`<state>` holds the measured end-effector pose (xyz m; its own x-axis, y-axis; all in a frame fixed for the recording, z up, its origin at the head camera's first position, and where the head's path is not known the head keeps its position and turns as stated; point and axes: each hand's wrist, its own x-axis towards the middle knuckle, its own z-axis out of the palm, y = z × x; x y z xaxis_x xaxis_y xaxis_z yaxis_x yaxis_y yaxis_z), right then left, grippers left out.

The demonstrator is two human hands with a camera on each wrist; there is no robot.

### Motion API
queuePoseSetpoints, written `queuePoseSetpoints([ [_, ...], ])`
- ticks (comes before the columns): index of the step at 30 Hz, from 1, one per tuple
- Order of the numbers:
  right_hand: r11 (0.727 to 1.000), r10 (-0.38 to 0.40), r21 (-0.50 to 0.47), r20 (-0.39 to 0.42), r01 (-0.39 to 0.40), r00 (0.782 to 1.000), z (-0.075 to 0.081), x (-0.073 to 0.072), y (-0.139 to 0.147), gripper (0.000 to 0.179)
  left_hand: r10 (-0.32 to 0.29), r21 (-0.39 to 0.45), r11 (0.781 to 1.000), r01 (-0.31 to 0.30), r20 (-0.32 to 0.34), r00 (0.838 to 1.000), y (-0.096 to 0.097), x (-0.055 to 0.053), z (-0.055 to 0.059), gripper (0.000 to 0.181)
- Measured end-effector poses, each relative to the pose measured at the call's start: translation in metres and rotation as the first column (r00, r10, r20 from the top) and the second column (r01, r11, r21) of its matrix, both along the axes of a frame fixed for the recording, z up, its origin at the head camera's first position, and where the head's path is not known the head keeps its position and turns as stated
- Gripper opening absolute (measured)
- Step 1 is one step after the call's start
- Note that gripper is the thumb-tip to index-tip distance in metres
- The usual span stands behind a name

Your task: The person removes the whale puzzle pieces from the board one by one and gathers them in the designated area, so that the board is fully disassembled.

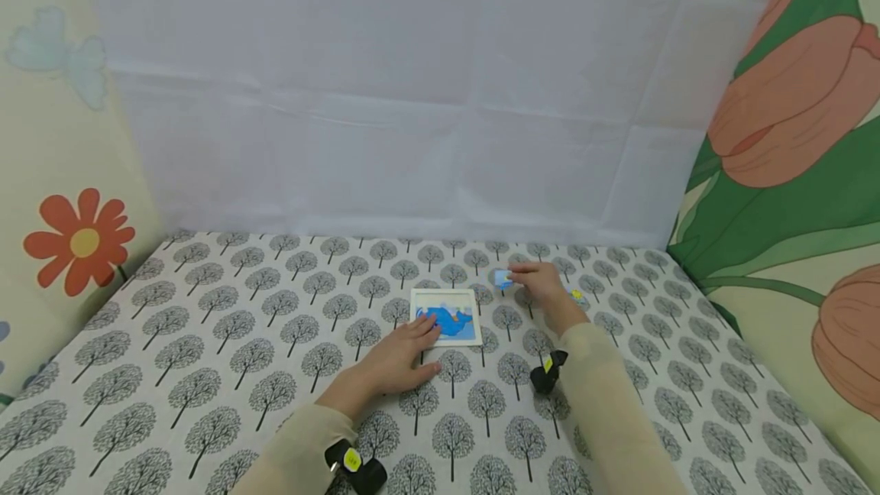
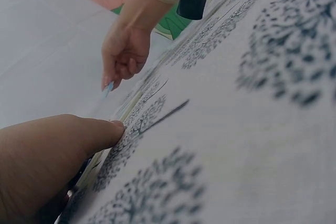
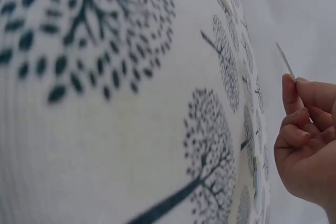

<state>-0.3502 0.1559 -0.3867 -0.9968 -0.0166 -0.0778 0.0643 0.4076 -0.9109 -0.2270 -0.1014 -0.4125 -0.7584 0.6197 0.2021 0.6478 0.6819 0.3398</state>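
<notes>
A small white-framed puzzle board with a blue sea-animal picture lies flat on the table; a pale area shows along the top inside its frame. My left hand rests with extended fingers over the board's lower left edge, its thumb on the cloth below. Right of the board, my right hand pinches a thin blue-and-white puzzle piece between thumb and fingertips, above the cloth. In the right wrist view the puzzle piece shows edge-on. Behind my right wrist lies another piece with yellow on it, partly hidden.
A white cloth printed with grey trees covers the table. Behind it hangs a white sheet. Painted walls with flowers stand at both sides. Each wrist carries a black camera mount.
</notes>
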Motion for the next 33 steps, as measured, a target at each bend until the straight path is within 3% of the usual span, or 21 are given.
queuePoseSetpoints([
  [6,1.000,-0.003,0.007,0.034,0.003,0.999,-0.003,0.000,0.010,0.026,-0.006,0.003,1.000,0.006,-0.015,1.000,0.000,0.000,-0.001,0.057],
  [15,0.999,-0.043,0.013,0.019,0.043,0.999,-0.006,0.001,0.017,0.024,-0.007,0.009,1.000,0.007,-0.023,1.000,0.000,-0.001,-0.002,0.057],
  [20,0.999,-0.038,0.024,0.007,0.038,0.999,-0.008,0.002,0.018,0.025,-0.028,0.063,0.998,0.030,-0.036,0.999,-0.001,0.000,-0.003,0.057],
  [21,0.999,-0.041,0.022,0.008,0.041,0.999,-0.008,0.002,0.018,0.025,-0.040,0.067,0.997,0.044,-0.067,0.997,-0.003,-0.003,-0.010,0.059],
  [25,0.998,-0.055,0.022,0.012,0.055,0.998,-0.010,0.001,0.018,0.025,-0.044,0.086,0.995,0.050,-0.072,0.996,-0.003,-0.002,-0.009,0.060],
  [27,0.998,-0.063,0.024,0.015,0.062,0.998,-0.011,0.000,0.017,0.024,-0.037,0.069,0.997,0.042,-0.072,0.997,-0.002,-0.003,-0.008,0.059],
  [28,0.997,-0.066,0.028,0.016,0.065,0.998,-0.011,0.000,0.017,0.024,-0.025,0.066,0.997,0.028,-0.042,0.999,-0.001,0.001,-0.001,0.057],
  [33,0.996,-0.073,0.052,0.023,0.072,0.997,-0.013,-0.002,0.016,0.024,-0.008,0.010,1.000,0.009,-0.024,1.000,0.000,0.000,-0.001,0.057],
])
